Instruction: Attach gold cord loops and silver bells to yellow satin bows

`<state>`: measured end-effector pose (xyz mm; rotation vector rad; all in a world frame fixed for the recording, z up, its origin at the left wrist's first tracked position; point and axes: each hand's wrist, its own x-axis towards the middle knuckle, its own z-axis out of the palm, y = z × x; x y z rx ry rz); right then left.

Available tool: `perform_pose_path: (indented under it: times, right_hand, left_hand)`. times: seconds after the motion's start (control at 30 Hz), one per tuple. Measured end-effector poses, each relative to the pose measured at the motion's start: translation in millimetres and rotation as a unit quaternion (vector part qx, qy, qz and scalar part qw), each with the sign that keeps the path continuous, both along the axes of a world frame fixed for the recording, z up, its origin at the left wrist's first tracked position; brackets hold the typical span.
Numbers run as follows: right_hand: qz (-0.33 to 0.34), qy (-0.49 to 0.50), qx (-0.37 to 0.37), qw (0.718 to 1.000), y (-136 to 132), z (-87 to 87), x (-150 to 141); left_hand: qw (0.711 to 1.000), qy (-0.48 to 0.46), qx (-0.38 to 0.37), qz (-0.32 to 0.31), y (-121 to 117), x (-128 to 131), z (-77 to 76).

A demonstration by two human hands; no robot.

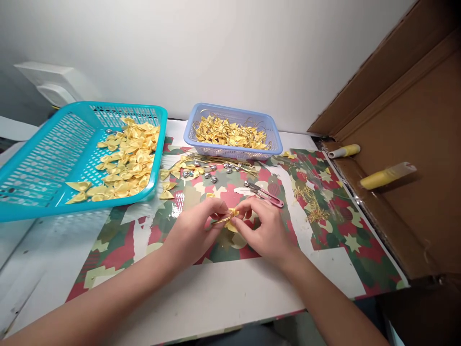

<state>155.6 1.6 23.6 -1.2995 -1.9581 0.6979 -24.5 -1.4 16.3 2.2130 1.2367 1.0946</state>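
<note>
My left hand (196,228) and my right hand (262,229) meet over the patterned mat (334,230) near the table's middle. Both pinch a small yellow ribbon bow (233,218) with a thin gold cord on it. Fingers of both hands are closed around it. A tilted teal basket (43,158) at the left holds several yellow bows (126,158). Behind the hands a lavender basket (234,126) holds bows with gold cords. Small silver bells (209,174) and loose gold cords lie in front of it.
Pink thread snips (264,192) lie just beyond my right hand. A pile of gold cord (311,202) rests on the mat to the right. A cardboard box (414,168) at the right edge carries two yellow tubes (387,175). A white wall is behind.
</note>
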Motion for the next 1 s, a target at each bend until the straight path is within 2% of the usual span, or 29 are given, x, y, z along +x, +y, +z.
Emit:
perform_pose_path:
  times: [0.13,0.23,0.37,0.5,0.6,0.7,0.77,0.87,1.0]
  right_hand:
    - [0.002,0.034,-0.027,0.999,-2.3,-2.7,-3.2]
    - [-0.009,0.083,-0.046,0.995,-3.3,-4.3,-5.6]
    - [-0.061,0.165,-0.07,0.982,-4.3,-6.0,-7.9]
    - [-0.072,0.213,-0.086,0.971,-6.5,-9.9,-10.3]
    - [-0.085,0.185,-0.006,0.979,-8.6,-11.7,-11.5]
    - [-0.067,0.084,0.132,0.985,-9.6,-10.4,-11.3]
    - [-0.056,0.032,0.188,0.98,-9.6,-9.3,-10.9]
    - [-0.06,0.002,0.207,0.977,-9.1,-10.0,-10.6]
    - [-0.065,-0.005,0.181,0.981,-8.2,-13.0,-10.2]
  left_hand:
    - [0.997,0.015,0.075,-0.012,-0.1,-0.5,-2.3]
    - [0.997,-0.007,0.079,-0.008,-1.1,1.1,-3.0]
    - [0.999,-0.013,0.001,0.052,-1.9,2.9,-1.0]
    - [0.996,0.036,-0.082,-0.004,-1.9,3.3,1.0]
    - [0.998,0.032,-0.06,-0.008,-1.9,2.9,0.8]
    - [0.999,0.039,-0.021,0.001,-1.3,2.0,-1.0]
    - [0.999,0.054,0.01,-0.003,-0.3,1.2,-2.7]
    - [0.994,0.087,0.064,-0.011,1.9,-1.0,-4.2]
    - [0.983,0.136,0.125,-0.014,3.5,-4.3,-1.9]
